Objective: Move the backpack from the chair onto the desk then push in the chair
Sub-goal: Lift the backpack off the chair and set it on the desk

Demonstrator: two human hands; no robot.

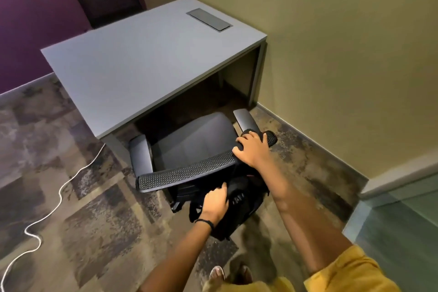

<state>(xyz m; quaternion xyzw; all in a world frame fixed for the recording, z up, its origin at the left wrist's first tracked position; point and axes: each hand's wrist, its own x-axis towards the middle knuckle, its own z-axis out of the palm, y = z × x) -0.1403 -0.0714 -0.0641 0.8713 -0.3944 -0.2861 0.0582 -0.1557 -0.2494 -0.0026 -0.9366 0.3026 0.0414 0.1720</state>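
Head view, sweeping left to right: a white cable (59,194) snakes over the carpet on your left, near the chair's wheels, so a roll that drifts that way could snag it. The desk (132,71) sits bare, and the chair (189,147) stands just in front of it with its seat empty. Your left hand (214,205) is closed on the backpack (239,208), which hangs low behind the chair's back, off the seat and nowhere near the desk yet. Your right hand (251,148) is wrapped over the top edge of the chair back, near the right armrest (244,118). One-handed, that bag looks likely to swing or catch a strap on the chair as you lift it over. Push the chair now and it may swivel, or bump the desk edge.
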